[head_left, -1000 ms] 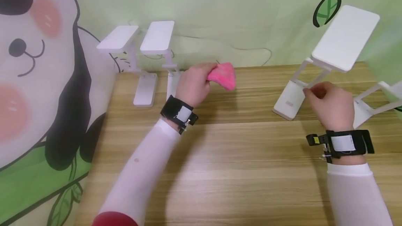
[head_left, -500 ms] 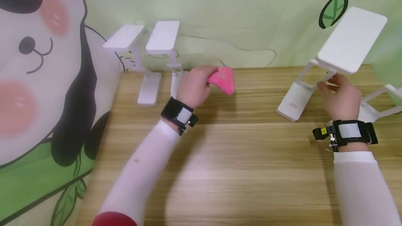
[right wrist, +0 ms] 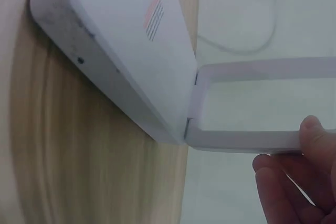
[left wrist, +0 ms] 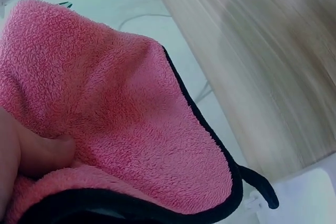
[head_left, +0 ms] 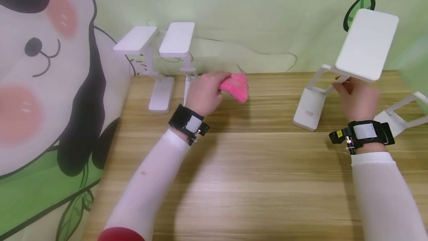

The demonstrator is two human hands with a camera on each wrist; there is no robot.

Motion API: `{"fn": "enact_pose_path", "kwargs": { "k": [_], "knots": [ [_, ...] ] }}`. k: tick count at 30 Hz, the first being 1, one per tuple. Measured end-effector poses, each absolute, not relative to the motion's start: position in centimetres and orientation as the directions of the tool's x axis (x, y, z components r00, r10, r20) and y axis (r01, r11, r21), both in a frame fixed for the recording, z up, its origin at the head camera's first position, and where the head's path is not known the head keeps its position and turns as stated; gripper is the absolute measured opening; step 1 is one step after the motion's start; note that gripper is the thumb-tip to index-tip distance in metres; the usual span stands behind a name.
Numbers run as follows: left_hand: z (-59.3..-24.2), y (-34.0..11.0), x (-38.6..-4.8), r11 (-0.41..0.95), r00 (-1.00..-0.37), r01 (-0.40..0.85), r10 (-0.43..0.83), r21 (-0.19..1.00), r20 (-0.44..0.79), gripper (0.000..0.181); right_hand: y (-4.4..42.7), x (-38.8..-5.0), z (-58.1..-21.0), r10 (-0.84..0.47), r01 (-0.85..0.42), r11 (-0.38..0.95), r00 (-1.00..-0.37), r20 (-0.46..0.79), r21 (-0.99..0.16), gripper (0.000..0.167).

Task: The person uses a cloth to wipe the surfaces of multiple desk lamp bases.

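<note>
My left hand [head_left: 204, 94] grips a pink plush towel [head_left: 236, 87] above the table, in front of a white folding lamp. In the left wrist view the towel [left wrist: 121, 108] shows black edging and a small black loop, with the thumb [left wrist: 44, 153] pressed into its folds. On the right side, my right hand [head_left: 359, 99] pinches one bar of the hinged arm of another white folding lamp [head_left: 367, 45]. Thumb and fingers sit on either side of that bar [right wrist: 252, 139] in the right wrist view. The lamp's base [right wrist: 131, 35] has dark marks along its side.
Two white lamps stand at the back left, a leftmost lamp [head_left: 162, 94] and a second lamp [head_left: 177, 38] partly behind my left hand. Another white lamp [head_left: 396, 120] is at the far right. A thin cable [head_left: 254, 50] runs along the green wall [head_left: 267, 10] behind the wooden table [head_left: 254, 181].
My right hand has gone from beside the lamp's lower arm to higher on its bar, and the lamp's head has swung slightly left. The left hand still holds the towel, now slightly lower.
</note>
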State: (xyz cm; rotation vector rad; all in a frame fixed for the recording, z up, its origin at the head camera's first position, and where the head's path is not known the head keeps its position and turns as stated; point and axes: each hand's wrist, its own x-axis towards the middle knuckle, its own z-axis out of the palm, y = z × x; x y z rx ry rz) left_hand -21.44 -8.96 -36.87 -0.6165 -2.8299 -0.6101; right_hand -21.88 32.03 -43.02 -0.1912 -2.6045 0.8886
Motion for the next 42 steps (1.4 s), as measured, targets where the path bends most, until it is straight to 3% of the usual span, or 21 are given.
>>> {"fn": "enact_pose_path", "kwargs": {
  "k": [15,28,35,39,42],
  "knots": [
    [-37.2,-8.8,-21.3,0.811,-0.88,0.472,0.406,0.346,0.246,0.056,22.0,-25.9,-42.6,0.01,-0.207,0.758,-0.945,0.328,-0.618,0.017],
    [-37.2,-8.6,-21.4,0.8,-0.864,0.502,0.443,0.33,0.239,0.055,17.6,-27.4,-42.3,-0.071,-0.236,0.722,-0.961,0.269,-0.651,0.022],
    [-37.3,-8.3,-21.4,0.82,-0.879,0.476,0.433,0.317,0.2,0.055,17.8,-24.8,-40.3,-0.128,-0.244,0.74,-0.966,0.226,-0.627,0.037],
    [-37.5,-7.4,-21.5,0.824,-0.879,0.476,0.434,0.307,0.197,0.051,16.8,-21.4,-38.4,-0.215,-0.349,0.728,-0.933,0.288,-0.59,0.04],
    [-37.7,-6.6,-21.5,0.808,-0.867,0.499,0.462,0.314,0.189,0.041,15.2,-19.4,-37.5,-0.331,-0.435,0.696,-0.901,0.281,-0.572,0.063]
  ]
}}
